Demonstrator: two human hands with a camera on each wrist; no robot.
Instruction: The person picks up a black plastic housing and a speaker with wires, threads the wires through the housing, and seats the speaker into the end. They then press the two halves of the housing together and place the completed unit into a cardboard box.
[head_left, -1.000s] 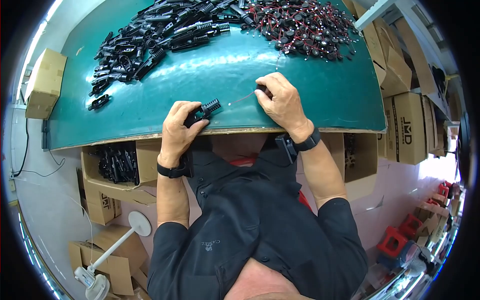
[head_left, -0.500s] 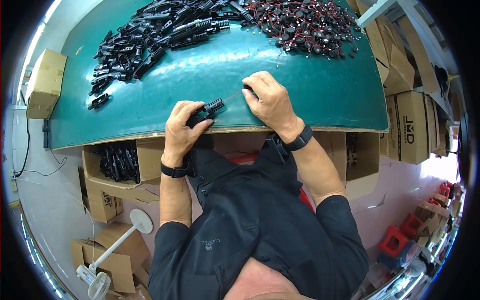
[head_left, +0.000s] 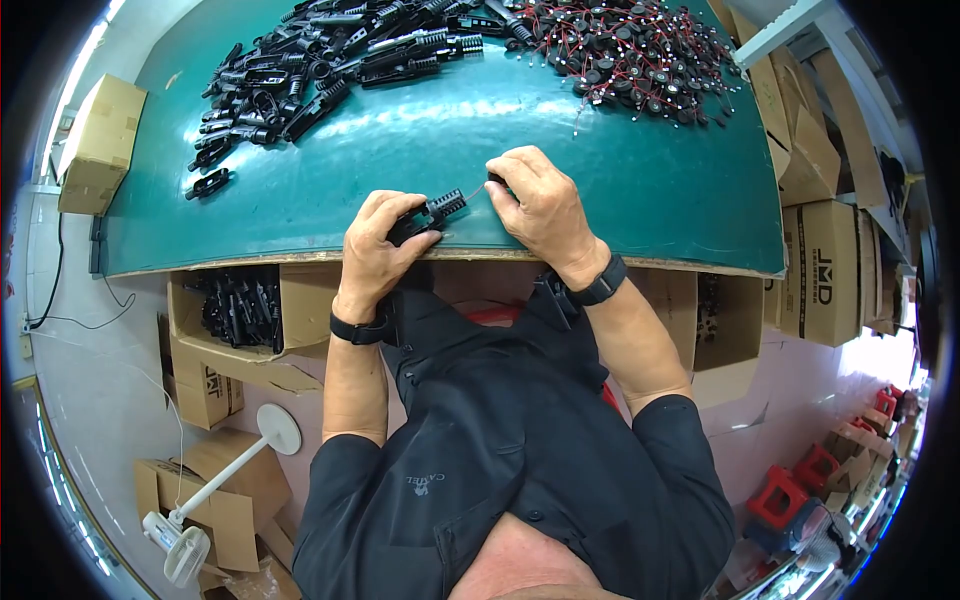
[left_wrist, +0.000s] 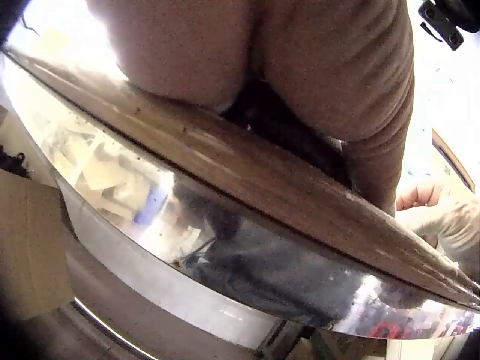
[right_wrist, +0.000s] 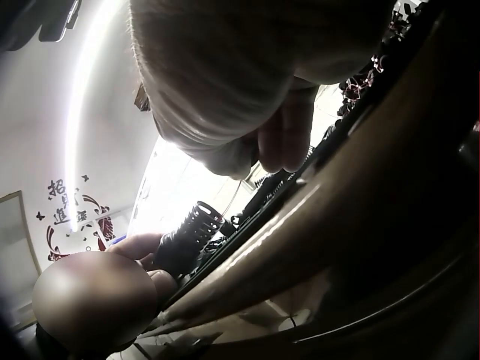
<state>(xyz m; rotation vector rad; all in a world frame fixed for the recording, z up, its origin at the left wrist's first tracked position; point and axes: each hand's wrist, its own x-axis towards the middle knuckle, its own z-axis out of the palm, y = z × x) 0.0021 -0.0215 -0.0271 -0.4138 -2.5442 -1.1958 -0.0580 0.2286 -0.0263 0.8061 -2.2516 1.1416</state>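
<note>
My left hand [head_left: 378, 245] grips a black plastic housing [head_left: 447, 205] by its wider body, close over the table's front edge. Its ribbed, slotted round end [right_wrist: 201, 225] points up and right toward the other hand. Between thumb and forefinger, my right hand [head_left: 543, 205] pinches a small black piece [head_left: 494, 178], mostly hidden by the fingers. From it a thin red wire [head_left: 476, 193] runs to the housing's ribbed end, and its far tip is out of sight there. In the left wrist view, the left hand [left_wrist: 322, 67] covers most of the housing.
A heap of black housings [head_left: 300, 85] lies at the table's back left, with one loose housing [head_left: 209, 184] nearer. Round black pieces with red wires [head_left: 650, 65] are piled at back right. Below the green table [head_left: 340, 180] stand open cartons, one holding black parts [head_left: 242, 310].
My right hand has come left toward the housing, and the wire's white tip, visible earlier, has gone into or behind the ribbed end. The left hand keeps its hold, shifting slightly right.
</note>
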